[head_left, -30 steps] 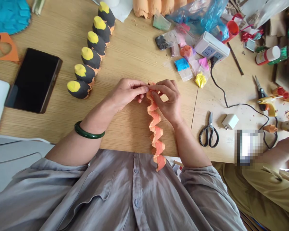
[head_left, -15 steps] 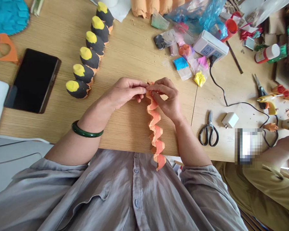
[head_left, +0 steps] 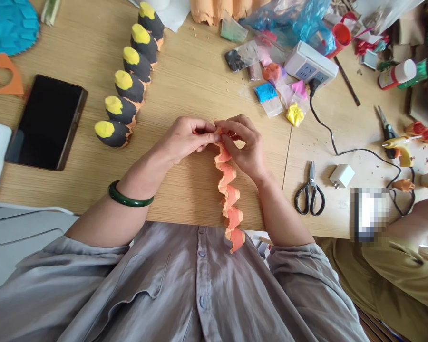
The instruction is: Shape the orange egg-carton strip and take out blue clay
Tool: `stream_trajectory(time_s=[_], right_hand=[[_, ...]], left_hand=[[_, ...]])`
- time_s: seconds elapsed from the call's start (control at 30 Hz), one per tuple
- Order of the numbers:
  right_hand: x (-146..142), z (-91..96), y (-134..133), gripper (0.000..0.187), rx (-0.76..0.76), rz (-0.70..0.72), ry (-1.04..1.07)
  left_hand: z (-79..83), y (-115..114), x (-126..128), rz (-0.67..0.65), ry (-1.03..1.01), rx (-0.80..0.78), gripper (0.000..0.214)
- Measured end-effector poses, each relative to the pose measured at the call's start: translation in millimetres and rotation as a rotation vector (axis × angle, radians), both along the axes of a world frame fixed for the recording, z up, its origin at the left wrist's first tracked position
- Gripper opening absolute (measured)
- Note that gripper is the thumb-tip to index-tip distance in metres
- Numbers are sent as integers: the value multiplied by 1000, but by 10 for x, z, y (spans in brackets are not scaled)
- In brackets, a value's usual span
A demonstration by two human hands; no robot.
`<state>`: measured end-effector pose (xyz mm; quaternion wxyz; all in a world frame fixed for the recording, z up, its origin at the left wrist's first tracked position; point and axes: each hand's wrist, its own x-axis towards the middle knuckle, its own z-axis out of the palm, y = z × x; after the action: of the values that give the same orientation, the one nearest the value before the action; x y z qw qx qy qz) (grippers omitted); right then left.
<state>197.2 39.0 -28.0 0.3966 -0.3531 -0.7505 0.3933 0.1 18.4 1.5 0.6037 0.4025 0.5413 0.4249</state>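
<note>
An orange scalloped strip of egg carton (head_left: pixel 230 194) runs down from my fingers, its lower end reaching past the table edge over my shirt. My left hand (head_left: pixel 190 140) pinches its top end, thumb against fingers. Right beside it, my right hand (head_left: pixel 246 145) grips the same end between thumb and fingertips. The fingers hide the exact spot being held. To the left stands a row of black egg-carton cups with yellow tops (head_left: pixel 123 107), apart from both hands.
A phone (head_left: pixel 46 121) lies at left. On the right are black-handled scissors (head_left: pixel 309 192), a white adapter (head_left: pixel 342 175), a power strip (head_left: pixel 312 66) with its cord, and clay packets (head_left: pixel 269 97). A glue gun (head_left: pixel 401 145) lies farther right, near another person's arm (head_left: pixel 413 218).
Both hands keep hold of the strip's top end, with the fingers shifting slightly. The view has moved a little, so the table things appear slightly displaced.
</note>
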Motion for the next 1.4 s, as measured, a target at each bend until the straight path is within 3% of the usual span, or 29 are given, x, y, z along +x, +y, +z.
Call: stream_trajectory(time_s=[0.13, 0.27, 0.33, 0.43, 0.6, 0.83, 1.07, 1.4], right_hand=[[7, -21, 2, 24, -85, -95, 60], [42, -46, 64, 47, -215, -236, 134], [52, -35, 86, 58, -370, -220, 170], [37, 7, 77, 60, -564, -153, 249], [-16, 76, 39, 51, -666, -85, 319], [-34, 92, 46, 48, -595, -96, 338], [-48, 149, -6, 53, -589, -99, 305], [-45, 120, -8, 50, -532, -97, 313]], left_hand=[[17, 17, -17, 45, -53, -12, 16], [7, 21, -45, 35, -171, 41, 8], [-7, 18, -52, 17, -213, 69, 10], [-32, 13, -50, -2, -256, 76, 17], [-40, 16, -49, -7, -282, 63, 19], [5, 32, -89, -143, -275, 24, 22], [-79, 33, -91, -78, -132, 181, 44], [-47, 40, -90, -108, -201, 190, 46]])
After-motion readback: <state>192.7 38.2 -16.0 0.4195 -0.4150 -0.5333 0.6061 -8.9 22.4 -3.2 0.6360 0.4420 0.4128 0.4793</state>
